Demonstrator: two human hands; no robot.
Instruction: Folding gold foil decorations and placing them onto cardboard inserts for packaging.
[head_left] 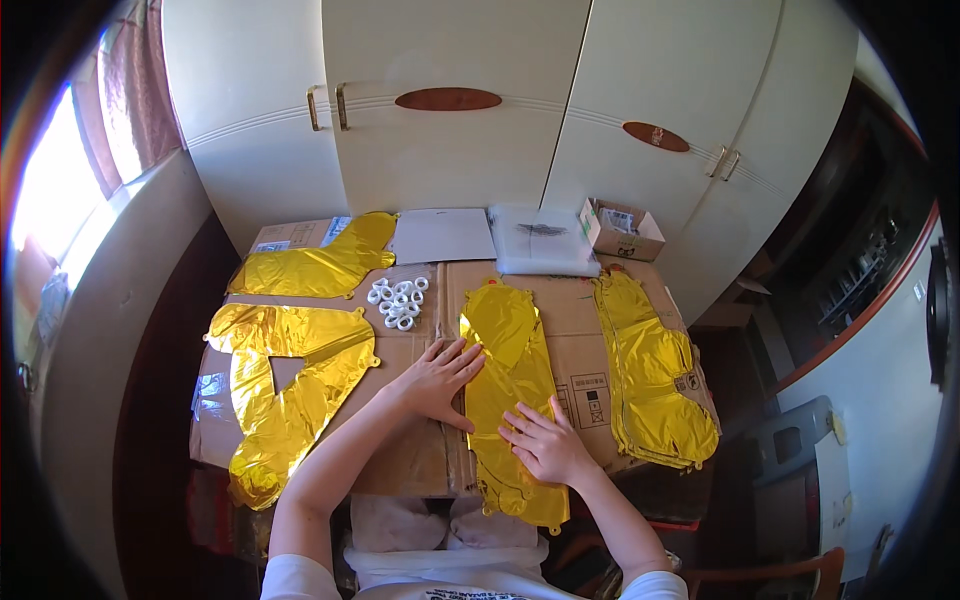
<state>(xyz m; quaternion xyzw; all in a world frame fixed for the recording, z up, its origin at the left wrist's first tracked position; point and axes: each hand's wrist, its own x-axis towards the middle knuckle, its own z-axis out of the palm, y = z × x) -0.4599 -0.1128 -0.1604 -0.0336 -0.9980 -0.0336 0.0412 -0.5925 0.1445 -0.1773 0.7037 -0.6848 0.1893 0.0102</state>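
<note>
A flat gold foil balloon [510, 375] lies lengthwise in front of me, folded into a long strip, its lower end reaching the table's near edge. My left hand [440, 380] rests with spread fingers on its left edge, partly over the cardboard. Lower down, my right hand [545, 440] lies open across the balloon's right side, fingers pointing up and left. Neither hand grips anything. At the left lies another gold foil balloon [310, 335] with a square hole, and behind it a bent gold foil balloon [320, 265]. A thicker stack of gold foil balloons [645, 365] sits at the right.
Cardboard [400, 460] covers the table. White ribbon-like rolls [400, 300] are piled left of centre. Along the back lie a white sheet [445, 235], clear plastic bags [545, 240] and a small open box [625, 235]. Cream cabinets [450, 150] stand behind the table.
</note>
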